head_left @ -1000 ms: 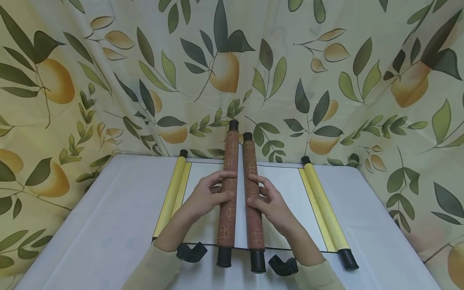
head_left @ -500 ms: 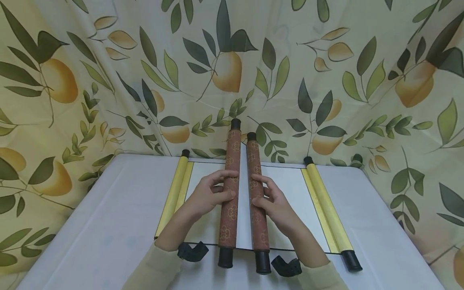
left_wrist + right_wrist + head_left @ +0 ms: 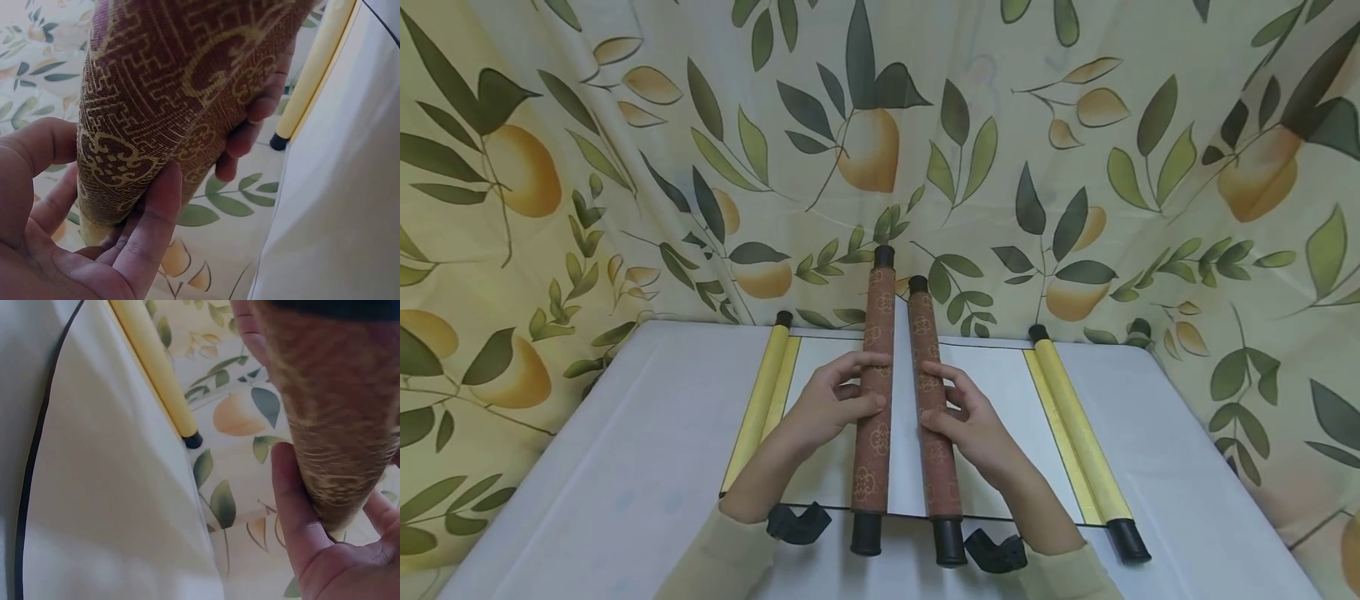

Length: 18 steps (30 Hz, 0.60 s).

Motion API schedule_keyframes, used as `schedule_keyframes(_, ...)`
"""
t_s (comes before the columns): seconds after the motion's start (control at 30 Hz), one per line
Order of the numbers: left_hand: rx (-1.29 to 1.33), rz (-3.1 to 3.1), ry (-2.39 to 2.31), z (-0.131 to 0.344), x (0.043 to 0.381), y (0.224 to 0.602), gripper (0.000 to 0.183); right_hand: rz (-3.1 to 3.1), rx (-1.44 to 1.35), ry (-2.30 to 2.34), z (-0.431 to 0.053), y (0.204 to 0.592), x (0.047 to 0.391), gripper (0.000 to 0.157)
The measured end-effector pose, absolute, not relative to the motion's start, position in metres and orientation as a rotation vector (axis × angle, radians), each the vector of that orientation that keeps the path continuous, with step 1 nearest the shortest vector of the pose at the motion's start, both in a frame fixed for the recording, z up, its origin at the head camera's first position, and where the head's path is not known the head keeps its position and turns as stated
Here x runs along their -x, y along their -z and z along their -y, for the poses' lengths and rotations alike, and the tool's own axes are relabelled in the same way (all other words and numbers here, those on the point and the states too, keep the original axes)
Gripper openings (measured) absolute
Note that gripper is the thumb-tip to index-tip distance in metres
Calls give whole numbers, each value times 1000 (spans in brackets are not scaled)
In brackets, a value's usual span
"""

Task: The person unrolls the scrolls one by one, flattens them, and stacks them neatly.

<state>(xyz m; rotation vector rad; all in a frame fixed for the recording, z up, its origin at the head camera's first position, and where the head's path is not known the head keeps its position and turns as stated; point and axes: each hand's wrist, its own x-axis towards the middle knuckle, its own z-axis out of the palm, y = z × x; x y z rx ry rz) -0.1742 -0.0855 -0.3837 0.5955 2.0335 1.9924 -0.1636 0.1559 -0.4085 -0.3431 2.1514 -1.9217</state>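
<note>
Two brown rolls with a gold pattern and black end caps are held up side by side over the table. A narrow white strip of sheet shows between them. My left hand grips the left roll near its middle, fingers on top and thumb lower. In the left wrist view the thumb and fingers of that hand press on the patterned cloth. My right hand pinches the right roll. In the right wrist view that hand holds the tapering brown roll from below.
Beneath lies an opened white scroll with a yellow roller at the left and another yellow roller at the right. The white-covered table meets a fruit-patterned cloth behind. Black wrist pieces hang by both wrists.
The right roll's near end has shifted slightly right, so the gap between the two brown rolls is a little wider. Both hands keep their hold; the head view has shifted slightly.
</note>
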Motion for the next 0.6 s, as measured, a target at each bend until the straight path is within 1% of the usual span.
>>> schedule_keyframes(0.6,-615,-2065,-1987,86,174,381,48,-2160,340,1912,-161,406,163,62)
